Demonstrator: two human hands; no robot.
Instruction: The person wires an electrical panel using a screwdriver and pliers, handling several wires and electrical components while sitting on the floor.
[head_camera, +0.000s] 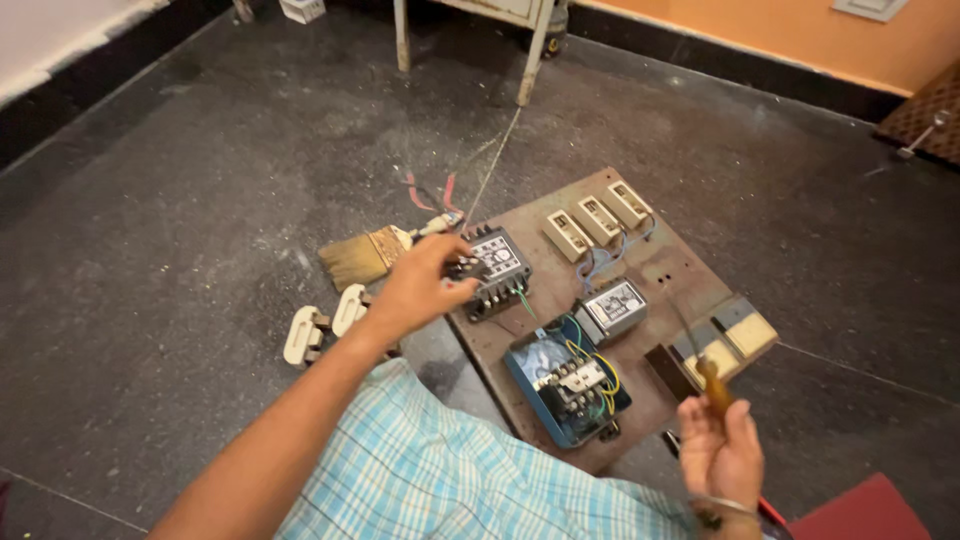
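Observation:
A rusty brown metal panel (665, 265) lies on the dark floor with electrical parts mounted on it. My left hand (420, 285) reaches across and grips the black contactor block (497, 272) at the panel's left corner. My right hand (720, 450) holds a screwdriver (700, 355) by its wooden handle, shaft pointing up over the panel, near the lower right. An open blue box (565, 385) with coloured wires sits at the panel's near edge. A small grey unit (612, 308) stands in the middle. Three cream fuse holders (598, 220) line the far edge.
A paintbrush (375, 255) lies on the floor left of the panel, two cream fuse carriers (325, 325) beside it. White table legs (530, 50) stand at the back, a thin wire (495, 165) running from them to the panel. A red object (860, 510) sits at the bottom right.

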